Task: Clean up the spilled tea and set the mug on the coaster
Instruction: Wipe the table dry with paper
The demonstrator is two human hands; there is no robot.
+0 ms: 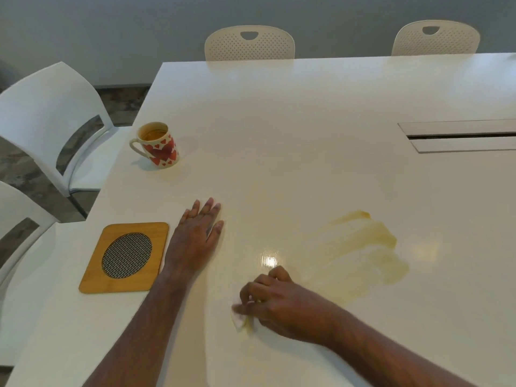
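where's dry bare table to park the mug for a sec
Dry bare table runs from the mug right to the cable slot. The coaster is unoccupied. Crowded: left hand lies flat beside it; right hand holds a tissue next to the smeared tea.

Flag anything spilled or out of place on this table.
Smeared yellow tea streaks the table beyond the right hand, which grips a stained tissue. The mug stands on bare table, apart from the empty coaster. Left hand rests flat.
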